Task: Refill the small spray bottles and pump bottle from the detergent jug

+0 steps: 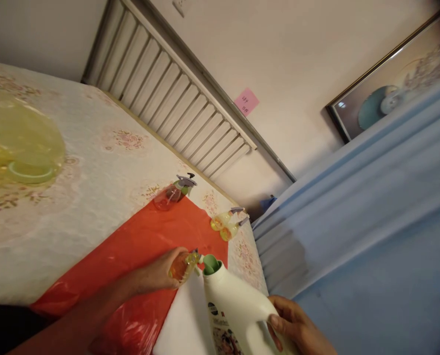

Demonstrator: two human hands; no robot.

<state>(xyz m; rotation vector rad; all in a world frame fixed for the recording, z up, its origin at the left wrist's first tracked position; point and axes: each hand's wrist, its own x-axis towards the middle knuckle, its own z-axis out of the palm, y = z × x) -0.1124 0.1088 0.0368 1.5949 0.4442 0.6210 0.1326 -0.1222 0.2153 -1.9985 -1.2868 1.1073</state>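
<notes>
My left hand [159,274] is wrapped round a small clear spray bottle [183,266] holding orange-yellow liquid, over a red plastic sheet [131,246]. My right hand [297,328] grips the handle of a large white detergent jug [234,305], whose open green-lined mouth [211,264] sits right beside the small bottle's top. A white cloth or pad [185,320] lies under the jug.
A pinkish spray bottle [173,192] stands at the red sheet's far edge. Two small yellow spray bottles [227,224] lie near the table's corner. A large yellow translucent container [16,148] sits at the left. A radiator [175,93], pink note [246,101] and blue curtain [353,207] lie beyond.
</notes>
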